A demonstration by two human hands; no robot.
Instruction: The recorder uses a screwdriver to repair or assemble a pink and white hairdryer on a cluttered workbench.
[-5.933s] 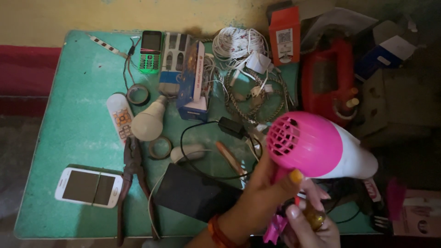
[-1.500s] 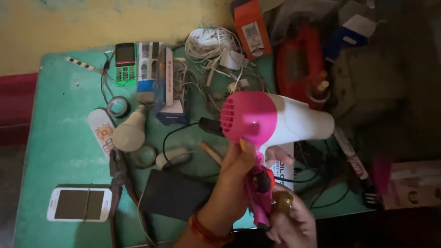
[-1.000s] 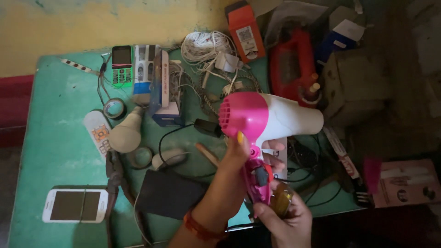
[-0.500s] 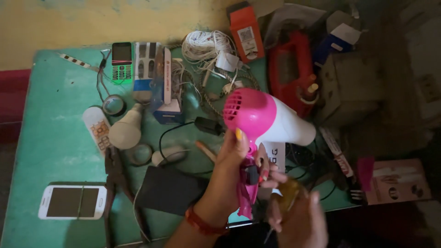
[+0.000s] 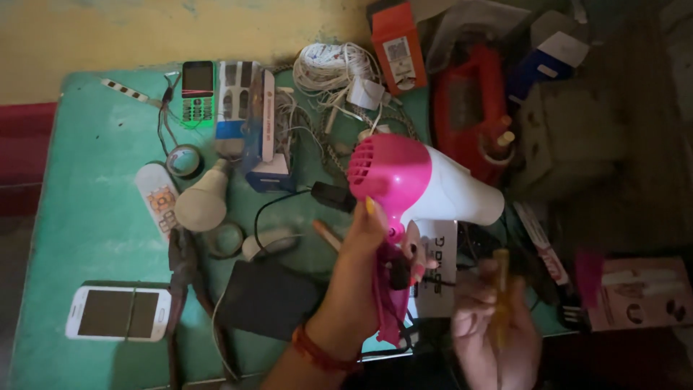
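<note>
My left hand [image 5: 357,278] grips the folded pink handle of a pink and white hair dryer [image 5: 419,184], held above the green table [image 5: 79,231] with its nozzle pointing right. My right hand [image 5: 498,336], blurred, sits just right of the handle and is closed around a yellow-handled screwdriver [image 5: 500,289] that points upward. A red thread band is on my left wrist.
On the table lie a white smartphone [image 5: 118,313], pliers [image 5: 186,271], a white bulb [image 5: 203,202], a small remote [image 5: 159,199], a tape roll [image 5: 184,160], a keypad phone [image 5: 197,92], coiled white cable [image 5: 334,66], a black pouch [image 5: 268,297]. A red tool [image 5: 473,108] and boxes crowd the right.
The dryer stays in my left hand and has tilted slightly. My right hand has dropped away from the handle to the right, with the screwdriver now upright in it.
</note>
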